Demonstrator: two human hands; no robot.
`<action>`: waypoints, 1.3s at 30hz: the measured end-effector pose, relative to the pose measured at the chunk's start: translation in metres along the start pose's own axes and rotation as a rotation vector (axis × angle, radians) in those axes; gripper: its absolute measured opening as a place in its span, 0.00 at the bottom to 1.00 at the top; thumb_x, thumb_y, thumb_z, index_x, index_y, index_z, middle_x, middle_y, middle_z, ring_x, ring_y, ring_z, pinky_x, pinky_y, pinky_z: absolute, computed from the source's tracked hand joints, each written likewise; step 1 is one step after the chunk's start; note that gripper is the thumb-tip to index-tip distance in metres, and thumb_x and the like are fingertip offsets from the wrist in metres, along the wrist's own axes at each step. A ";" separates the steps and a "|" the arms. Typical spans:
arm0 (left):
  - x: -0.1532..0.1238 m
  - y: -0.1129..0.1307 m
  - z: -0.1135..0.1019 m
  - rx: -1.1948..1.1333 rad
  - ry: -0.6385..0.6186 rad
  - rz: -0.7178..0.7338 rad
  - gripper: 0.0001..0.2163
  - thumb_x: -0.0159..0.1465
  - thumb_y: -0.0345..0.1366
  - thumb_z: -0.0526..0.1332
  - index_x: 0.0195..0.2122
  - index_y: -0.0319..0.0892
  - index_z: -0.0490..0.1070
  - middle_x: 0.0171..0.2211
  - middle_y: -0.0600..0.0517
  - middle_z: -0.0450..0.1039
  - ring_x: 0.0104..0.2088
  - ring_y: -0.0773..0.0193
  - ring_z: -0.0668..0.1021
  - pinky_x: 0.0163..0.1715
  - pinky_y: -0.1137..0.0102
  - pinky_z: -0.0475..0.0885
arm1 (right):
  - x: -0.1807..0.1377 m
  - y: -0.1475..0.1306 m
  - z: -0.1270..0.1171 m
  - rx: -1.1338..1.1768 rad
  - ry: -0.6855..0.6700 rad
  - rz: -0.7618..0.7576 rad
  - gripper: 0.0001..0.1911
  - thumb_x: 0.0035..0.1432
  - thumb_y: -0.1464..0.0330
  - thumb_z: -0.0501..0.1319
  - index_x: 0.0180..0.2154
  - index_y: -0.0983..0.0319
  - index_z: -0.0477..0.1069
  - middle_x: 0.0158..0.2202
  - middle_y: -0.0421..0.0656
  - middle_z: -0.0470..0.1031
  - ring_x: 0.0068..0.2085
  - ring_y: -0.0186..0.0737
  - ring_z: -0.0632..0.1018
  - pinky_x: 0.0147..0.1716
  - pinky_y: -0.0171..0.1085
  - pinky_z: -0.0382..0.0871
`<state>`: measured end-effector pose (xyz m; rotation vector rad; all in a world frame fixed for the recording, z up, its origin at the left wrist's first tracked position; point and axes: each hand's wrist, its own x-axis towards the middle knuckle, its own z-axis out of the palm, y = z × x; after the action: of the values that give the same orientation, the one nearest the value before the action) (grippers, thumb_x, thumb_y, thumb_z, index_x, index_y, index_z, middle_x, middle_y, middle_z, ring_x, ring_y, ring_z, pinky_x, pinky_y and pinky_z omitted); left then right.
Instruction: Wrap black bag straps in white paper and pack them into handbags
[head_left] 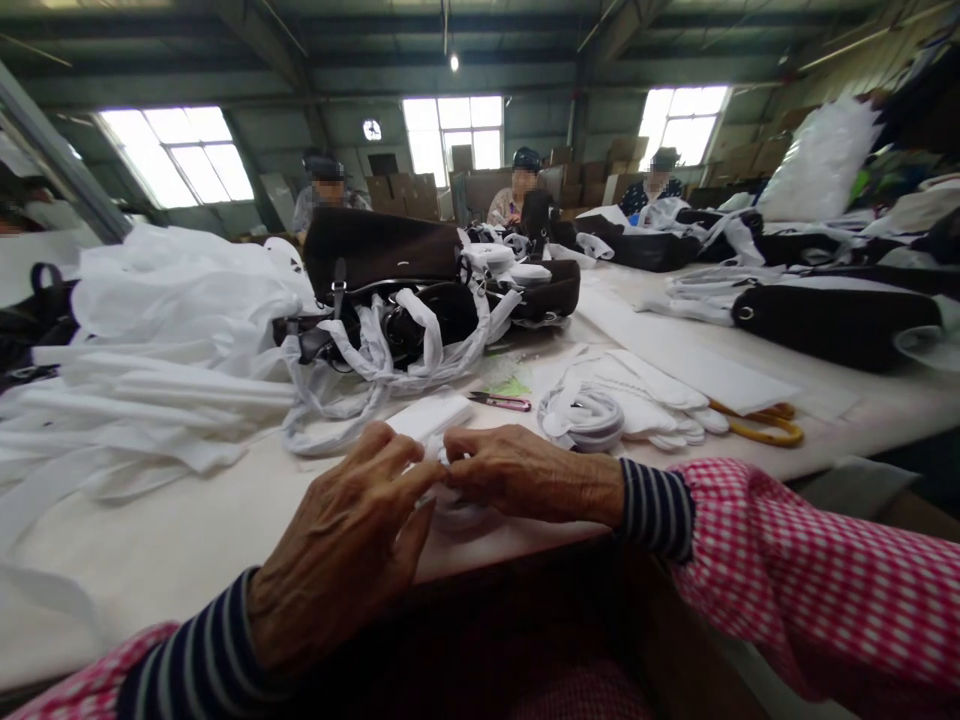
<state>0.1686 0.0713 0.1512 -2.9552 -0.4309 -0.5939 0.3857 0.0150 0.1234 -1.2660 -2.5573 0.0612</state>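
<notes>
Near the front edge of the table my left hand (341, 535) and my right hand (529, 475) meet, fingertips almost touching. Both are closed on a white wrapped strap (461, 515), most of it covered by my fingers. Just beyond them lies a flat white piece (431, 415). Small thread snips (501, 402) rest behind it. To the right of the snips, a coiled white-wrapped strap (581, 415) lies beside a stack of flat white pieces (660, 400). Yellow-handled scissors (772, 428) are partly under a white sheet.
Dark bags (382, 250) with white-wrapped straps are piled ahead. White sheets and strips (180, 290) heap up at the left. Another dark bag (832, 320) lies at the right on the white table (187, 530). Several people sit across the far side.
</notes>
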 end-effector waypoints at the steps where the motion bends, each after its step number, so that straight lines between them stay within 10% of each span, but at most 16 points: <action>1: 0.000 0.003 0.001 -0.003 0.035 -0.001 0.09 0.67 0.26 0.57 0.40 0.42 0.76 0.39 0.45 0.76 0.42 0.53 0.74 0.40 0.60 0.75 | -0.001 0.000 0.001 0.001 0.008 0.003 0.06 0.69 0.76 0.60 0.39 0.66 0.76 0.40 0.43 0.70 0.34 0.34 0.68 0.33 0.35 0.59; 16: -0.036 0.006 0.026 0.192 0.309 0.476 0.17 0.66 0.18 0.56 0.55 0.26 0.73 0.54 0.34 0.77 0.56 0.42 0.76 0.54 0.55 0.77 | 0.000 0.001 0.002 0.082 -0.023 0.075 0.08 0.68 0.74 0.61 0.35 0.68 0.76 0.42 0.45 0.71 0.30 0.32 0.66 0.30 0.36 0.58; 23: -0.014 -0.022 0.016 -0.349 0.110 0.087 0.06 0.71 0.27 0.61 0.42 0.43 0.77 0.45 0.51 0.81 0.42 0.66 0.82 0.43 0.74 0.75 | -0.002 0.000 0.007 0.041 0.037 0.076 0.08 0.71 0.71 0.60 0.39 0.65 0.77 0.40 0.43 0.70 0.34 0.35 0.69 0.34 0.35 0.59; 30: 0.008 -0.027 -0.002 -0.457 -0.216 -0.176 0.06 0.70 0.34 0.61 0.37 0.46 0.77 0.34 0.57 0.79 0.32 0.67 0.77 0.33 0.72 0.68 | -0.002 -0.003 0.002 0.081 0.063 0.086 0.08 0.70 0.71 0.61 0.45 0.64 0.80 0.41 0.46 0.73 0.37 0.38 0.73 0.37 0.36 0.63; 39: 0.008 -0.026 0.011 -0.867 -0.128 -0.418 0.08 0.63 0.37 0.68 0.42 0.43 0.77 0.37 0.54 0.80 0.39 0.63 0.79 0.38 0.71 0.72 | -0.008 0.002 0.010 0.223 0.160 0.067 0.06 0.69 0.74 0.62 0.41 0.65 0.79 0.38 0.43 0.73 0.36 0.35 0.74 0.36 0.33 0.64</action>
<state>0.1723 0.0994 0.1458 -3.7600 -1.0552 -0.7914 0.3889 0.0105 0.1115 -1.2184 -2.3002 0.2422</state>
